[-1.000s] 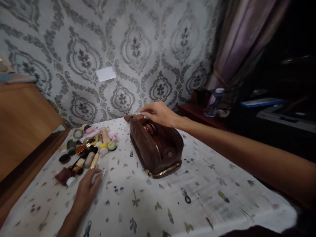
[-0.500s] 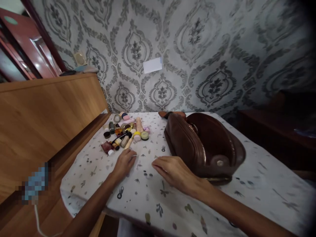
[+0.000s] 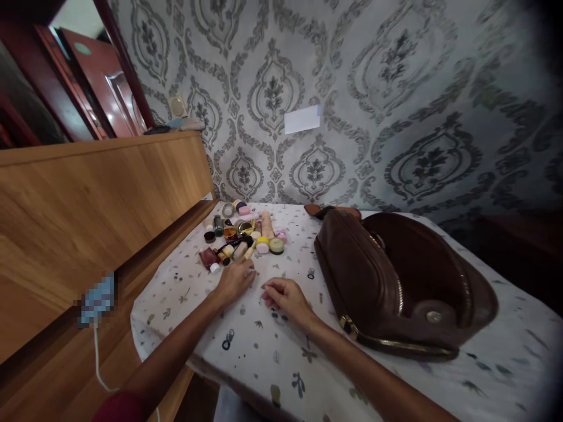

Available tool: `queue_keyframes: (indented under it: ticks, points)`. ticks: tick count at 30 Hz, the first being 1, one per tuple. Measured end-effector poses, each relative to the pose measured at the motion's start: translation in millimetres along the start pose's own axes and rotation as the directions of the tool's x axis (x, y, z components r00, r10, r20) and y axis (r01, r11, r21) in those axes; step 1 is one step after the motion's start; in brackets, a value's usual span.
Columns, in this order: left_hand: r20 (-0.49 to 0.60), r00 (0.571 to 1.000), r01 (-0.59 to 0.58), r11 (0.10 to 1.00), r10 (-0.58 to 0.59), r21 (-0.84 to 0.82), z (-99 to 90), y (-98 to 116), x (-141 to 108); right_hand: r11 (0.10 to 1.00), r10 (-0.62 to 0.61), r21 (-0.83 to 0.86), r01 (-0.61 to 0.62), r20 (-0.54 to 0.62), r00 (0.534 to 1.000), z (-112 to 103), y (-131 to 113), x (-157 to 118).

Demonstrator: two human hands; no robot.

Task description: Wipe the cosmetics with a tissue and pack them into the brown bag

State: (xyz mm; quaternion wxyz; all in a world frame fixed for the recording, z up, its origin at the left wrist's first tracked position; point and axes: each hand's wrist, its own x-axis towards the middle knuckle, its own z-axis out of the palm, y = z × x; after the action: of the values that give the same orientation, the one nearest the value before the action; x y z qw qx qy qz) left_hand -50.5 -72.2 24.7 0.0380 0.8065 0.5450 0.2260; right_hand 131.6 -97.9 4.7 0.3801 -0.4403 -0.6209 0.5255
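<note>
My left hand rests low over the cloth at the near edge of a group of cosmetics, its fingers curled inward. A small pale spot shows at its fingertips, too small to name. Just beyond it are a slim cream-coloured tube and a dark red bottle with a white cap. To the right, my right hand hovers with loosely bent fingers, a little apart, and no object is visible in them. A brown leather bag stands open farther right, with a gold zipper and a snap flap.
Several jars and bottles, among them a yellow-rimmed jar and a green-lidded jar, crowd the table's back left. A wooden panel borders the left side. Patterned wallpaper rises behind the printed tablecloth.
The view has swung left, so everything sits farther right. My right hand has come closer to my left hand and away from the bag, its fingers loosening. The cosmetics look unmoved.
</note>
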Motion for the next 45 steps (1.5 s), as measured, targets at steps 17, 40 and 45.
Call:
queue_keyframes:
  ticks: [17,40,45]
  points:
    - [-0.403,0.759,0.491,0.856,-0.511,-0.161,-49.5,-145,55,0.983,-0.144,-0.109,0.146,0.024,0.989,-4,1,-8]
    - [0.110,0.954,0.273,0.959,-0.280,0.077,-43.5,-149,188,0.973,-0.160,-0.169,0.157,-0.002,0.987,-4,1,-11]
    - [0.140,0.961,0.240,0.971,-0.238,0.004,-42.0,-154,205,0.975,-0.140,-0.174,0.135,-0.015,0.990,-4,1,-10]
